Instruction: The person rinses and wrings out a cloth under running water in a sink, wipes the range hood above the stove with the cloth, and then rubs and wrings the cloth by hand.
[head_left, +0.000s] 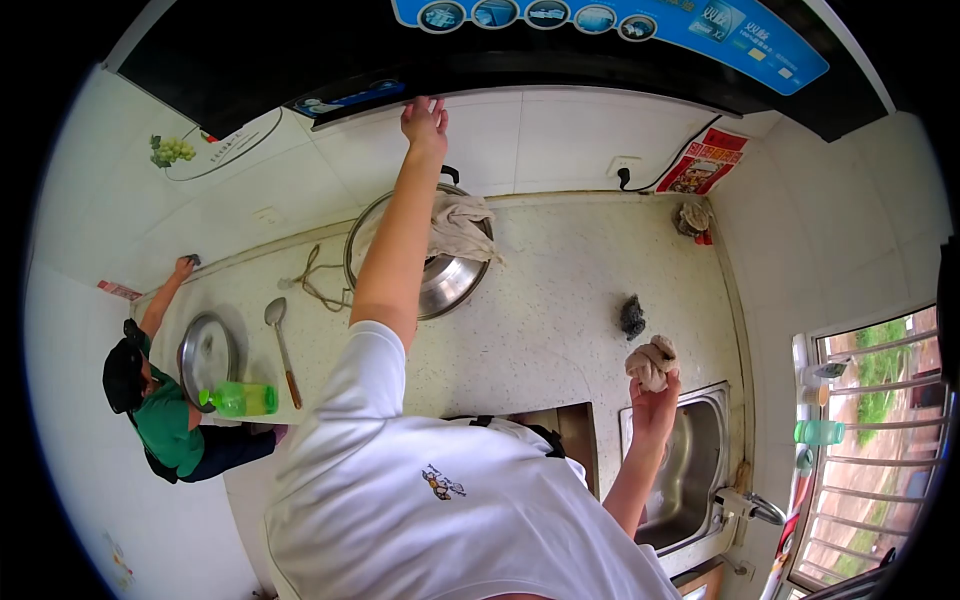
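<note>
My left hand [425,122] is raised to the lower edge of the black cabinet or hood [560,72], its fingers apart and touching the edge, with nothing visible in it. My right hand [655,398] grips a crumpled beige cloth [652,363] above the counter, near the corner of the steel sink [690,460]. A dark scouring pad [632,316] lies on the counter just beyond the cloth. Under my left forearm sits a large pan with a steel lid [447,288], and another beige cloth [462,228] is draped over it.
At the left, a co-worker [175,420] reaches one hand to the wall beside a round metal lid [208,350]. A green bottle [245,399], a ladle [280,335] and a cord [318,285] are on the counter [540,300]. The faucet [755,507] stands right of the sink.
</note>
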